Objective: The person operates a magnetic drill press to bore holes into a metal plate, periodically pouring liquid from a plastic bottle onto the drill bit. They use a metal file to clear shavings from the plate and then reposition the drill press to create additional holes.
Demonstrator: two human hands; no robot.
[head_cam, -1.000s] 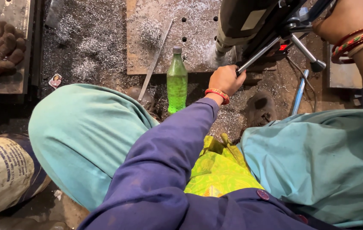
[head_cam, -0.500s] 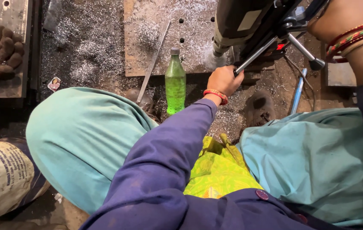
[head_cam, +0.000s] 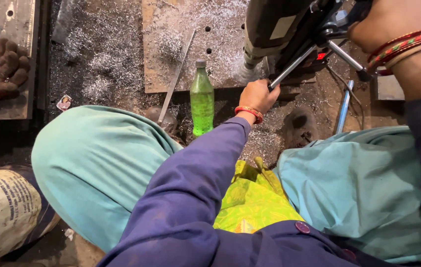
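Left hand [head_cam: 259, 95] gripping drill handle [head_cam: 289, 69], right hand [head_cam: 393, 24] atop drill [head_cam: 274, 29]

Floor [head_cam: 97, 59] with plate [head_cam: 181, 54], bottle [head_cam: 202, 99]

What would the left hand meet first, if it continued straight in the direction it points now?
The left hand already grips a metal handle rod of the drilling machine; straight on, it would probably meet the machine's body, though depth is unclear.

Green plastic bottle [head_cam: 202, 101] upright on the floor between the knees, white printed sack [head_cam: 0, 212] lying at lower left, small torn wrapper [head_cam: 64, 103] among metal shavings, pale rectangular label [head_cam: 282, 27] on the dark drill body.
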